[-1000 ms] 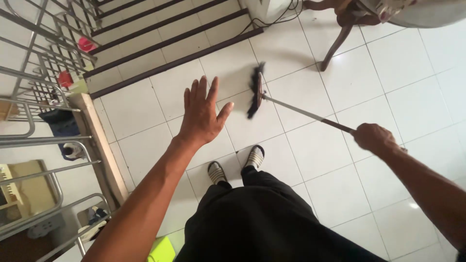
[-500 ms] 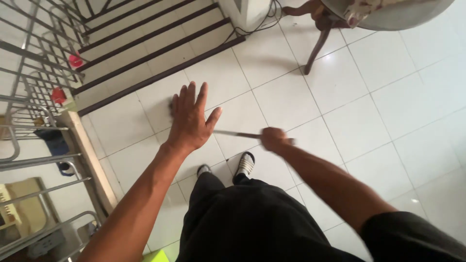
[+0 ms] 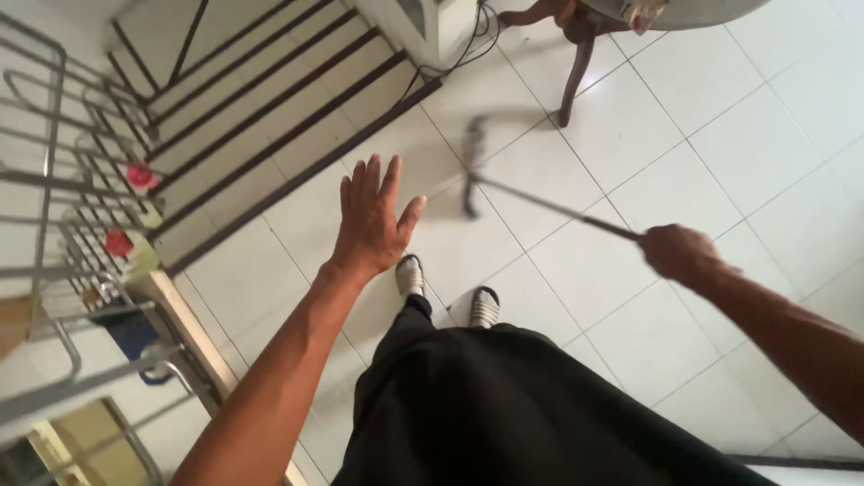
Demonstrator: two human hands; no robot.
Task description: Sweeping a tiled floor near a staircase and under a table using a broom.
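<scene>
My right hand [image 3: 679,252] grips the thin metal handle of a broom [image 3: 540,203]. The handle runs up and left to a dark, motion-blurred brush head [image 3: 470,171] on the white tiled floor [image 3: 720,153]. My left hand [image 3: 372,220] is stretched out in front of me, palm down and fingers spread, holding nothing and hovering over the tiles left of the brush head. Below it I see my two feet in striped slippers [image 3: 409,274] and my black trousers [image 3: 504,405].
White steps with dark edging [image 3: 261,99] rise at the upper left. A metal railing [image 3: 63,180] with red items [image 3: 141,175] stands on the left. A wooden table leg [image 3: 573,63] and a white unit with cables [image 3: 432,27] stand at the top.
The broom has swung back out to the right: half a second ago my right hand was near the centre with the brush behind my left hand. My left hand stays spread.
</scene>
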